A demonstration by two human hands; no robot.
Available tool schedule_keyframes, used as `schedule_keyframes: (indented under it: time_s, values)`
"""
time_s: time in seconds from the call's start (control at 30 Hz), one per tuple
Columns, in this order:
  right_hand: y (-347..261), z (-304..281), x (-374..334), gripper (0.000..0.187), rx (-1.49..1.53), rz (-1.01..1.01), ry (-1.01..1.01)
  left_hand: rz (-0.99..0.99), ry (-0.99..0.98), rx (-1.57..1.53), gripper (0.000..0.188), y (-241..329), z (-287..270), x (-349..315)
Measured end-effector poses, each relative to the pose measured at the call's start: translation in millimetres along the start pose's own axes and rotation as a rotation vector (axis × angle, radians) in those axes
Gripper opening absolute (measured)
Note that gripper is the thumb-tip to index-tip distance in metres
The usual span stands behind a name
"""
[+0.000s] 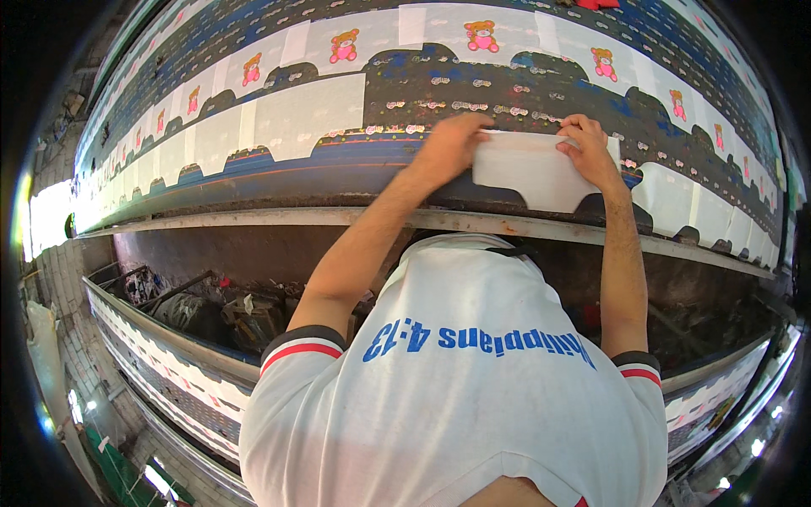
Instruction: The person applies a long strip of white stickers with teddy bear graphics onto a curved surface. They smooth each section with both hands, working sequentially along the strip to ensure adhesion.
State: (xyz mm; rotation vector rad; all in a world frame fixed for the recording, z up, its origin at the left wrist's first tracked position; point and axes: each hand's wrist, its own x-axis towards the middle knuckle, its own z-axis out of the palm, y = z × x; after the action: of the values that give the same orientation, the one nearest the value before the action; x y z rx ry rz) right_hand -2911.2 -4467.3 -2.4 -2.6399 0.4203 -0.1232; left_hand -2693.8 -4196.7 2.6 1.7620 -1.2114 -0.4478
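A blank white cut fabric piece (528, 173) with a notched lower edge lies at the near side of a long dark table, between my two hands. My left hand (452, 148) pinches its upper left corner, fingertips partly hidden. My right hand (589, 150) has curled fingers gripping its upper edge toward the right. Left of it, blank white pieces (291, 118) lie in a row along the near edge. Another row of blank white pieces (688, 203) continues to the right. Farther back is a row of white pieces bearing pink bear prints (481, 36).
The dark table surface (460, 89) carries many small printed marks. A metal rail (279, 220) runs along its near edge. Behind me stands another long table (160, 346) with printed pieces. Clutter (253, 313) lies under the table, and something red (598, 3) sits at the far edge.
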Motion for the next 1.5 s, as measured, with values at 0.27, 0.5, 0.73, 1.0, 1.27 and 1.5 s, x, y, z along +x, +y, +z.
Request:
schedule_keyframes:
  time_s: [0.27, 0.5, 0.73, 1.0, 1.27, 1.5]
  values:
    - [-30.4, 40.2, 44.4, 0.017, 0.072, -0.009, 0.124, -0.305, 0.322, 0.059, 0.023, -87.2, -140.6, -42.4]
    - [-60.0, 76.4, 103.9, 0.026, 0.026, 0.111, 0.341, -0.424, 0.407, 0.111, 0.028, -142.3, -190.5, -18.6]
    - [-55.3, 95.8, 109.1, 0.032, -0.069, 0.153, 0.5, -0.504, 0.449, 0.0, 0.034, -154.4, -183.6, -3.6]
    - [-58.3, 97.7, 112.7, 0.032, -0.121, 0.131, 0.499, -0.446, 0.479, 0.077, 0.033, -156.3, -180.1, -7.1]
    - [-60.8, 100.4, 116.0, 0.031, -0.239, 0.117, 0.525, -0.466, 0.475, 0.144, 0.034, -145.7, -179.2, -5.0]
    - [-68.5, 94.9, 117.3, 0.032, -0.224, 0.15, 0.473, -0.453, 0.466, 0.192, 0.036, -152.4, -179.8, -2.2]
